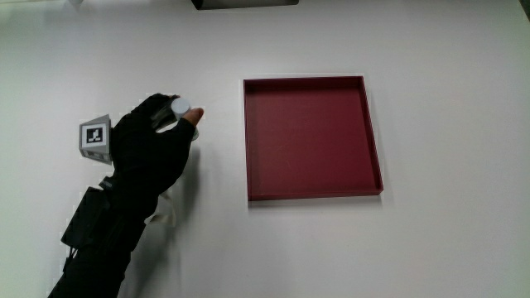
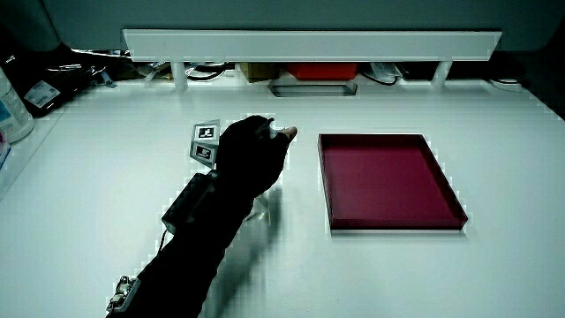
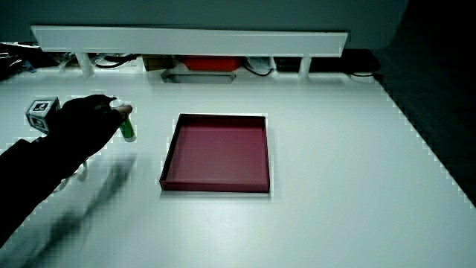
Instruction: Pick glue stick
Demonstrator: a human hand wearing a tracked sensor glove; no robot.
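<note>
Gloved hands (image 1: 153,141) grip a cylindrical green glue stick (image 3: 126,128), white-capped, beside the square red tray (image 1: 373,141)

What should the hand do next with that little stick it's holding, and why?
Probably lift it straight up a little. The hand already has its fingers closed around the glue stick, which stands upright beside the red tray, so the grasp looks made. Whether the stick has left the table cannot be told.

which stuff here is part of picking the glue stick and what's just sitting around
Part of the job:
- glue stick, white cap, green body
- the hand, fingers closed on it beside the tray

Just there:
- red tray, nothing in it
- low partition
</note>
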